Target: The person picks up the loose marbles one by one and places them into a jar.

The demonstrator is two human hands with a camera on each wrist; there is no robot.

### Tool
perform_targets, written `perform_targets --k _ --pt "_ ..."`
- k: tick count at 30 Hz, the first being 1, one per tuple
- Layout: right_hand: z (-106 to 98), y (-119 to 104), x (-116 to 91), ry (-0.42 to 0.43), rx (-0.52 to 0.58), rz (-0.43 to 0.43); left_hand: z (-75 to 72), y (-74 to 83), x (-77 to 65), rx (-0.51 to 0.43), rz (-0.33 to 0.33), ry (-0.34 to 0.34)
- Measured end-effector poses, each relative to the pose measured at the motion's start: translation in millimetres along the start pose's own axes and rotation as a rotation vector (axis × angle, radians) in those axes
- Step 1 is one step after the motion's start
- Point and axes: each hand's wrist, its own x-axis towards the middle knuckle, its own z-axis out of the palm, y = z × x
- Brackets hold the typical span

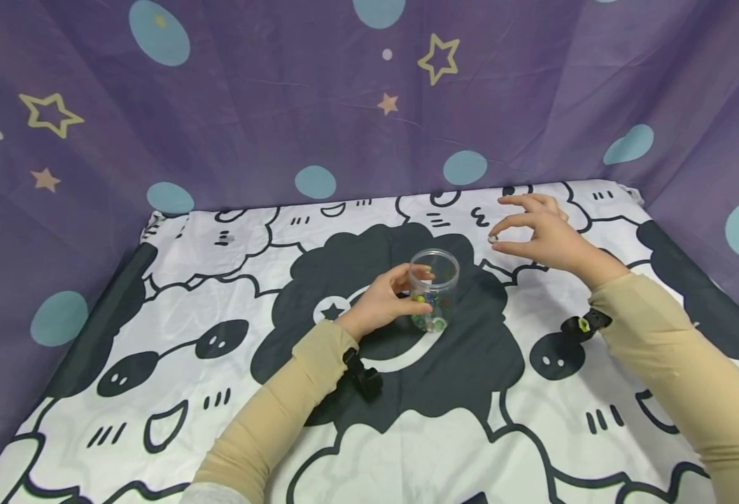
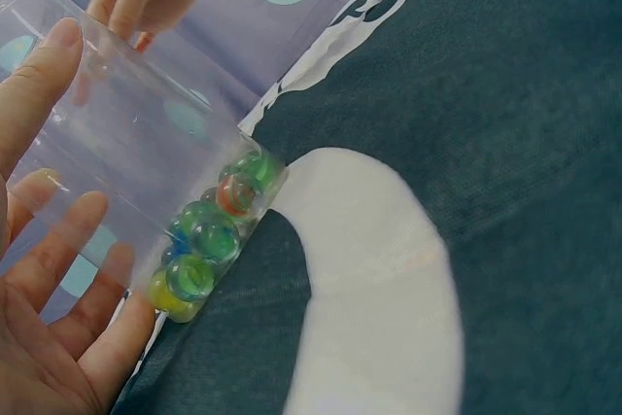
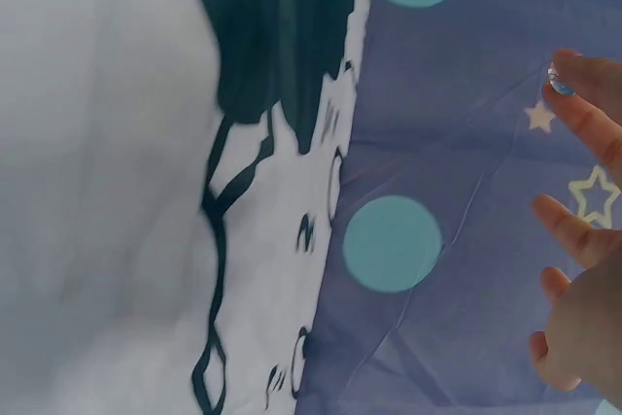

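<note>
My left hand (image 1: 387, 297) grips a clear plastic jar (image 1: 444, 280) from its left side, fingers and thumb spread round the wall. The jar is lidless, and several glass marbles (image 2: 209, 240) in green, blue, yellow and red lie at its bottom. Up and to the right of the jar, my right hand (image 1: 547, 238) pinches one small clear marble (image 1: 493, 239) between thumb and index finger. Its other fingers stand apart from the pinch. In the right wrist view the pinched marble (image 3: 559, 82) shows a bluish glint at the fingertips.
A cloth (image 1: 199, 427) with black and white cartoon sheep covers the table. Behind it hangs a purple curtain (image 1: 250, 105) with stars and blue dots. A black wrist camera (image 1: 363, 378) is strapped to the left wrist, another (image 1: 586, 324) to the right.
</note>
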Motion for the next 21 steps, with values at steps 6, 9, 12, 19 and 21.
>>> perform_targets --k 6,9,12,19,21 --pt "0.5 -13.6 0.7 0.015 0.026 -0.040 -0.2 0.0 0.0 0.005 0.002 0.003" --pt "0.6 -19.7 2.1 0.021 0.046 -0.077 -0.3 0.3 0.1 0.004 0.002 0.002" --pt "0.7 -26.5 3.3 0.033 0.059 -0.123 -0.4 0.2 0.1 0.001 0.002 -0.001" --pt "3.8 -44.0 5.1 0.042 0.078 -0.196 -0.3 0.2 1.0 -0.001 -0.008 -0.003" --pt "5.0 -48.3 5.6 0.035 0.079 -0.215 -0.3 0.4 1.2 0.000 -0.009 -0.005"
